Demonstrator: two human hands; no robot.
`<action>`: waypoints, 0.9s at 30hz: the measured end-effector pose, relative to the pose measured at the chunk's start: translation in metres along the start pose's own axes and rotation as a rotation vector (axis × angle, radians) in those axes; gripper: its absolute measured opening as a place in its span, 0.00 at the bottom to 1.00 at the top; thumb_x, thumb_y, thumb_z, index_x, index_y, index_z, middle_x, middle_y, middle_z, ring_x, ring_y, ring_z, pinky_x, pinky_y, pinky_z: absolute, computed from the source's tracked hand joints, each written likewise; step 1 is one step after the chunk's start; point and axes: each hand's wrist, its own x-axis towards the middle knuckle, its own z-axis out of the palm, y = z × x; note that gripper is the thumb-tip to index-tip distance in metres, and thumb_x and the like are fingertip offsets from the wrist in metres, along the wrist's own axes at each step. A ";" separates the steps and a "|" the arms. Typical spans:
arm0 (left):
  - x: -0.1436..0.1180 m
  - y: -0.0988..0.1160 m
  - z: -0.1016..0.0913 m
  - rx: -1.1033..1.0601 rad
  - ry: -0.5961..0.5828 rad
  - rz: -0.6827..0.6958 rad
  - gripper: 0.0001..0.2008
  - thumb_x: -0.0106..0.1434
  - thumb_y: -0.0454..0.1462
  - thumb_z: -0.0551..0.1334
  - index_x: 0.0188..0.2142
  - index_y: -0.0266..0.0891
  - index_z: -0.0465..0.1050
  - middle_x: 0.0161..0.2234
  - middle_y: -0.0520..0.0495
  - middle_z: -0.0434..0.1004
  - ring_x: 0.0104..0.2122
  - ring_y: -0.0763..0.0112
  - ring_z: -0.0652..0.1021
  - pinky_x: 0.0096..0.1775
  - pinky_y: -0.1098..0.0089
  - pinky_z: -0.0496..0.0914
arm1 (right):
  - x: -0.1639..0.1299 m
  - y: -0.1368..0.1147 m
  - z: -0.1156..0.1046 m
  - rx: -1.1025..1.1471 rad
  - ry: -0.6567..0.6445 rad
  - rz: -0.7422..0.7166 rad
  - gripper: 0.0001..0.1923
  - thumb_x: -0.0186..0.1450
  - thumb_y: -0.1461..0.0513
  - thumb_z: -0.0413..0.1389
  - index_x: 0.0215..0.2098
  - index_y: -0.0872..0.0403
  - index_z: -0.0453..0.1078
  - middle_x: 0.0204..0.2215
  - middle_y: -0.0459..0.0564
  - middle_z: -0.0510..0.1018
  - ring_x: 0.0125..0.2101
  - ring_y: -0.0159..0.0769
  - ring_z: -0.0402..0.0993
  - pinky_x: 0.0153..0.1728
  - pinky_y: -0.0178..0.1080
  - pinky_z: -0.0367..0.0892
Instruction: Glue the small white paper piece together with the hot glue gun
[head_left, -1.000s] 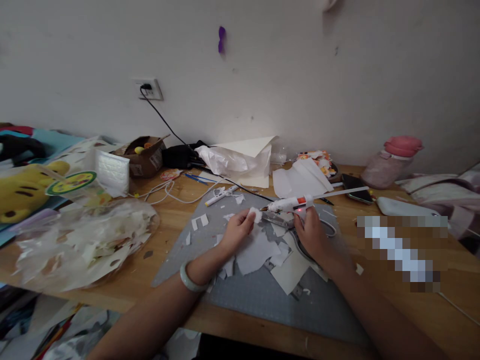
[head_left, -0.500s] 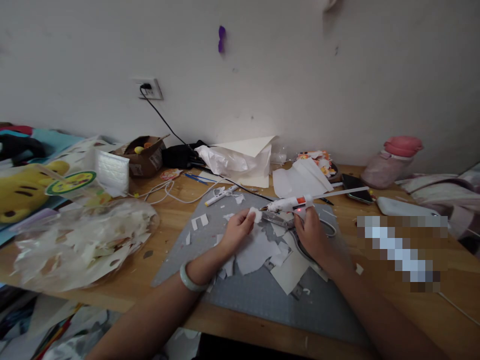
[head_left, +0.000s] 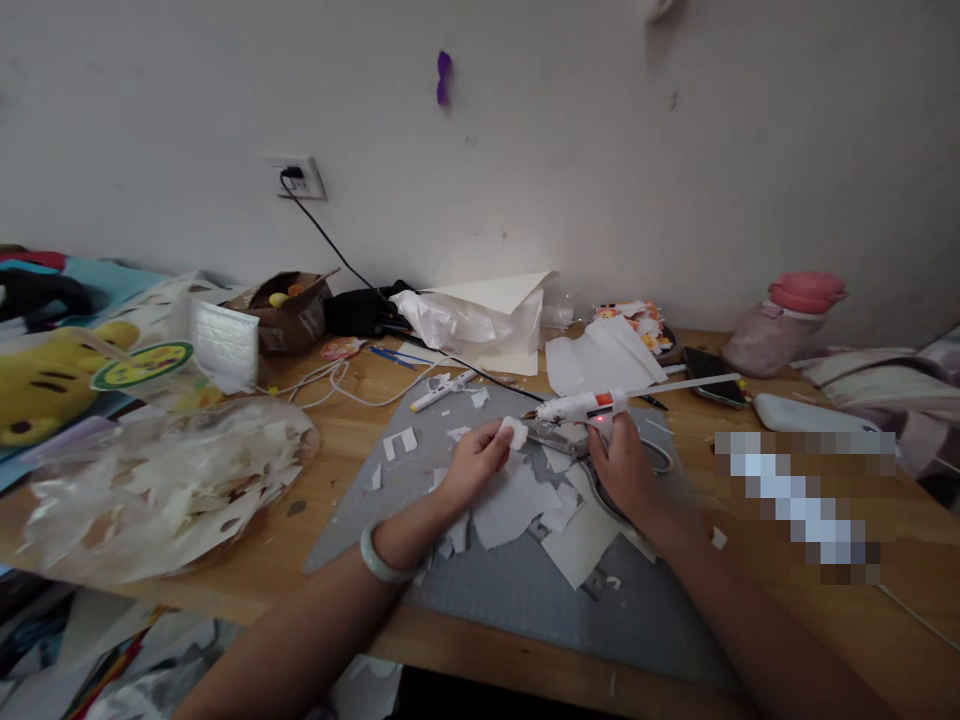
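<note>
Between the thumb and fingers of my left hand (head_left: 480, 458) is a small white piece (head_left: 514, 432), which looks like paper. My right hand (head_left: 624, 468) is wrapped round the handle of a white glue gun (head_left: 577, 406), its red light lit. A long glue stick (head_left: 682, 384) sticks out of the gun's back. The nozzle points left, close to the white piece; whether they touch I cannot tell. Below both hands, torn paper scraps (head_left: 510, 505) lie on a grey cutting mat (head_left: 510, 600). Scissors (head_left: 663, 456) lie partly hidden behind my right hand.
A black cord (head_left: 322, 232) runs from the wall socket (head_left: 311, 180) to the mat's far side. On the left lies a plastic bag (head_left: 172, 490) of scraps. A cardboard box (head_left: 296, 320) stands by the wall. A pink-lidded bottle (head_left: 772, 325) and a phone (head_left: 712, 376) are at right.
The white piece has turned slightly in my left fingers and sits a little farther right. My right hand and the glue gun have barely moved.
</note>
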 end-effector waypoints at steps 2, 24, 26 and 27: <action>0.000 0.001 0.000 -0.006 -0.002 0.000 0.25 0.55 0.59 0.53 0.20 0.40 0.58 0.15 0.57 0.54 0.18 0.77 0.56 0.22 0.73 0.51 | 0.000 0.000 0.000 -0.011 0.004 -0.005 0.05 0.63 0.59 0.46 0.37 0.51 0.58 0.32 0.53 0.70 0.36 0.46 0.70 0.36 0.47 0.67; 0.003 -0.005 -0.001 0.056 0.039 -0.020 0.25 0.56 0.59 0.51 0.21 0.40 0.59 0.16 0.56 0.54 0.19 0.76 0.58 0.21 0.73 0.51 | 0.000 -0.005 -0.003 -0.012 -0.004 -0.010 0.05 0.63 0.58 0.46 0.36 0.51 0.58 0.32 0.53 0.70 0.36 0.46 0.71 0.35 0.47 0.68; 0.003 -0.006 -0.001 0.062 0.042 -0.015 0.25 0.56 0.59 0.51 0.20 0.40 0.58 0.16 0.56 0.54 0.19 0.75 0.58 0.22 0.73 0.51 | 0.000 -0.004 -0.003 -0.011 0.001 -0.014 0.05 0.63 0.58 0.46 0.35 0.51 0.57 0.31 0.53 0.70 0.35 0.46 0.70 0.34 0.46 0.68; 0.003 -0.006 -0.001 0.062 0.043 -0.015 0.25 0.56 0.59 0.51 0.20 0.40 0.58 0.16 0.56 0.54 0.19 0.75 0.58 0.22 0.73 0.51 | 0.000 -0.004 -0.003 -0.009 0.005 -0.017 0.05 0.63 0.58 0.46 0.35 0.51 0.57 0.31 0.53 0.70 0.35 0.46 0.70 0.34 0.46 0.68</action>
